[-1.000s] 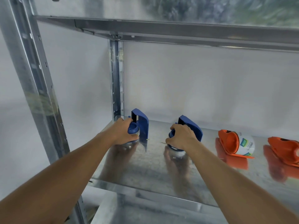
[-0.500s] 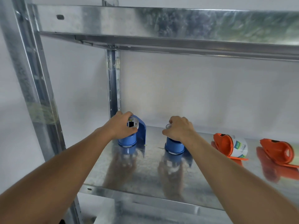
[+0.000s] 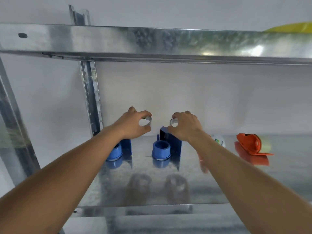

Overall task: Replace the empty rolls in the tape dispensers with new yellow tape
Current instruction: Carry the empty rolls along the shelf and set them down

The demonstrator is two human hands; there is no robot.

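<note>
Both empty grey cardboard cores are off: the left hand (image 3: 133, 124) pinches one core (image 3: 147, 122), the right hand (image 3: 184, 126) the other (image 3: 173, 122), above two blue plastic tape dispensers (image 3: 166, 146) on the steel shelf (image 3: 219, 183). Their bare spindles stand upright, axes vertical. Fitting new yellow tape remains, judging by the bare spindles.

Two tape dispensers stand side by side on the shelf (image 3: 219, 186), the left dispenser (image 3: 118, 150) under the left hand (image 3: 133, 124) and the right dispenser (image 3: 166, 146) under the right hand (image 3: 184, 126). Each hand holds an empty roll above its dispenser: left roll (image 3: 147, 122), right roll (image 3: 173, 122). Farther right on the shelf lies a third dispenser (image 3: 249, 145), with a partly hidden one (image 3: 219, 142) behind the right forearm.
</note>
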